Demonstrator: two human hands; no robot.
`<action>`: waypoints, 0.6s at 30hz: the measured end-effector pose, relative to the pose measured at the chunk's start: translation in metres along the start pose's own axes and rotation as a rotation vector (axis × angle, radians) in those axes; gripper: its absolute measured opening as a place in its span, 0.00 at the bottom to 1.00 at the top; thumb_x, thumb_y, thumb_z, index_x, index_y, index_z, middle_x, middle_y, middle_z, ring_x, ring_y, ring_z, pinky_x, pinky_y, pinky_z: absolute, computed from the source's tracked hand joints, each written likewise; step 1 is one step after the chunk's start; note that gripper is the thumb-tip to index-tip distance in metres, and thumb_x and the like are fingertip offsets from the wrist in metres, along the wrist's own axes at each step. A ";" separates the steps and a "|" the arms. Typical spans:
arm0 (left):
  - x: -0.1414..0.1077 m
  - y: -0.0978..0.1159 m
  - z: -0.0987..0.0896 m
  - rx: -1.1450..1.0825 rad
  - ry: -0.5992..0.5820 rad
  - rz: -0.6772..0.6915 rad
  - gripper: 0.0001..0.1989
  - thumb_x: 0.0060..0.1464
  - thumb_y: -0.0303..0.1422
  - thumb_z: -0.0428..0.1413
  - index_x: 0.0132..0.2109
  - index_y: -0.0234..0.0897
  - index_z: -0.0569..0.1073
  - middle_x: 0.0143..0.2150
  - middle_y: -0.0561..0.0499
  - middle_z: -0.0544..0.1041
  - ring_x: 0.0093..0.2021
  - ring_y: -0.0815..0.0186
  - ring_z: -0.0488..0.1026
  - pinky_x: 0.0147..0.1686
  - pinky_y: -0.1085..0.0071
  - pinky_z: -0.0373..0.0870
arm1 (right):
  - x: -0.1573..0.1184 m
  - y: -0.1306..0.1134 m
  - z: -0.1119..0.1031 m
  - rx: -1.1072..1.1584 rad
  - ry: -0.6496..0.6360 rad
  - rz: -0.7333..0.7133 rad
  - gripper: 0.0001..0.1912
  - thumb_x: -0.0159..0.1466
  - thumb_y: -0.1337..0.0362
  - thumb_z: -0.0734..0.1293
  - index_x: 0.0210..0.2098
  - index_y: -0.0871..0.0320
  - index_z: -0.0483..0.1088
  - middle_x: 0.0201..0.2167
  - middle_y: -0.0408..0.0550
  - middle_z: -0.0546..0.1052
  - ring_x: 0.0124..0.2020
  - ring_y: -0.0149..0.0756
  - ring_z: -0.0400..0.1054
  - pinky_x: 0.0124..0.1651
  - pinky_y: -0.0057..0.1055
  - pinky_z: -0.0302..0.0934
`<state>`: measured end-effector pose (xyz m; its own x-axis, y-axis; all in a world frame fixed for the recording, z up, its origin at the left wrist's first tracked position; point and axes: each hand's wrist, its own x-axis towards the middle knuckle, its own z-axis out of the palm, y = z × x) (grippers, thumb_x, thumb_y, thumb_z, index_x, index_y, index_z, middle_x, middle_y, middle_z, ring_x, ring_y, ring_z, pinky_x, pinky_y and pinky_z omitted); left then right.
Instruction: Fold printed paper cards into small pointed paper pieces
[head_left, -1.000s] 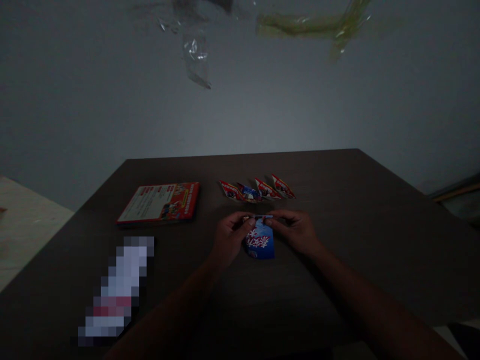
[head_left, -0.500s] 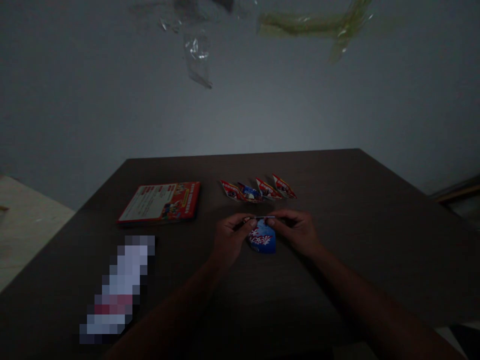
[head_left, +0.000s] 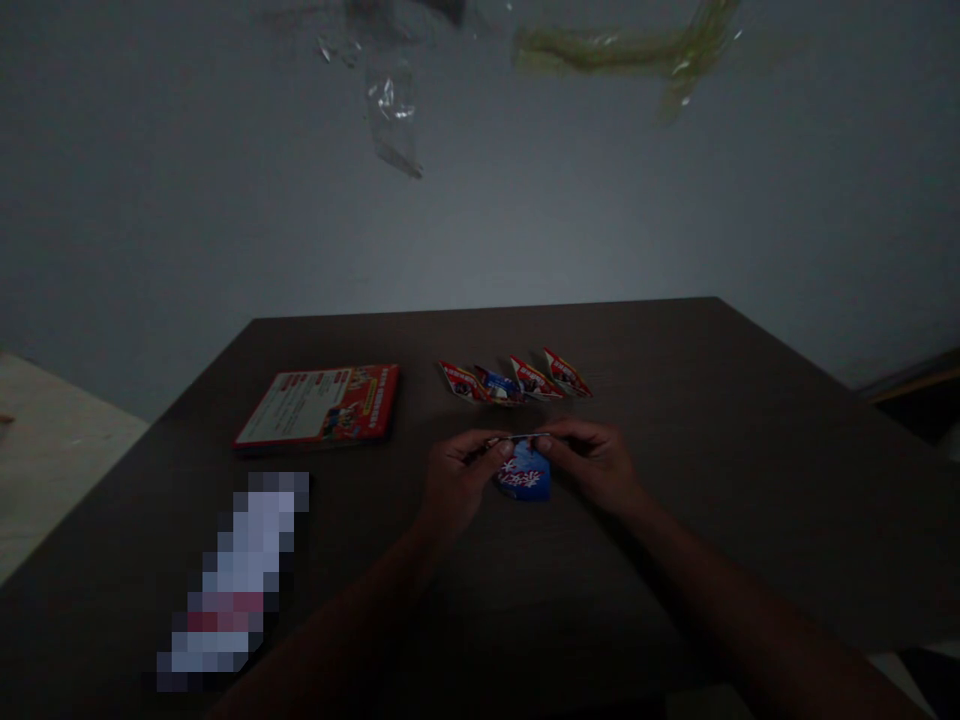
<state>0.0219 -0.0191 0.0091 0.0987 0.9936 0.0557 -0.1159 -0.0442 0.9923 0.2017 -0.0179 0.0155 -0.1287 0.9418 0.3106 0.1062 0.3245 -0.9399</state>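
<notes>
Our left hand [head_left: 461, 475] and right hand [head_left: 600, 462] hide bits of the blue card [head_left: 527, 488]. Left of the card, pixelation blurs an oblong thing [head_left: 244, 560] past our telling; beyond the card, lettering on the red and blue pieces [head_left: 534, 379] is too small to read.

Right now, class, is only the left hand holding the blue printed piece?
No, the left hand and the right hand both pinch the blue printed piece along its far edge.
</notes>
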 end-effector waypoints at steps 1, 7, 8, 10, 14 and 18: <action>0.000 0.000 0.000 -0.002 -0.003 -0.001 0.10 0.46 0.35 0.62 0.36 0.35 0.79 0.31 0.49 0.79 0.30 0.67 0.74 0.31 0.74 0.69 | 0.000 0.000 0.000 -0.004 -0.002 -0.006 0.07 0.56 0.60 0.70 0.32 0.56 0.76 0.30 0.47 0.78 0.32 0.35 0.72 0.35 0.31 0.67; 0.001 -0.002 -0.001 0.008 0.012 0.006 0.10 0.45 0.35 0.62 0.36 0.35 0.79 0.31 0.49 0.79 0.31 0.66 0.74 0.31 0.72 0.70 | 0.001 -0.002 0.000 -0.046 -0.007 -0.042 0.07 0.57 0.60 0.69 0.32 0.56 0.77 0.30 0.47 0.78 0.32 0.35 0.71 0.35 0.33 0.67; 0.001 -0.002 -0.001 0.005 0.007 0.012 0.10 0.45 0.35 0.62 0.36 0.35 0.79 0.31 0.49 0.80 0.31 0.66 0.74 0.31 0.72 0.70 | 0.001 -0.002 0.000 -0.042 -0.009 -0.051 0.07 0.57 0.60 0.69 0.32 0.56 0.77 0.30 0.48 0.78 0.32 0.35 0.71 0.35 0.33 0.67; 0.000 -0.001 -0.001 -0.001 -0.005 0.022 0.10 0.46 0.35 0.62 0.36 0.35 0.79 0.31 0.49 0.80 0.30 0.66 0.74 0.31 0.73 0.70 | 0.001 -0.003 0.000 -0.036 -0.013 -0.067 0.07 0.57 0.60 0.69 0.32 0.56 0.77 0.30 0.48 0.78 0.32 0.35 0.71 0.35 0.33 0.67; 0.000 0.003 0.000 0.005 0.000 0.021 0.09 0.45 0.34 0.62 0.35 0.35 0.79 0.30 0.49 0.80 0.30 0.66 0.74 0.31 0.73 0.70 | 0.001 -0.007 -0.001 -0.017 -0.019 -0.077 0.05 0.57 0.61 0.69 0.31 0.55 0.77 0.30 0.47 0.77 0.31 0.35 0.71 0.35 0.32 0.66; -0.001 0.005 0.001 0.012 -0.010 0.029 0.09 0.44 0.34 0.62 0.34 0.35 0.79 0.30 0.49 0.80 0.30 0.66 0.74 0.30 0.73 0.69 | 0.001 -0.009 -0.003 0.001 -0.038 -0.078 0.04 0.57 0.63 0.69 0.31 0.55 0.77 0.28 0.46 0.76 0.30 0.33 0.70 0.33 0.30 0.64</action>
<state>0.0222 -0.0206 0.0140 0.1049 0.9908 0.0857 -0.1070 -0.0745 0.9915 0.2035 -0.0201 0.0249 -0.1737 0.9095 0.3777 0.0938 0.3970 -0.9130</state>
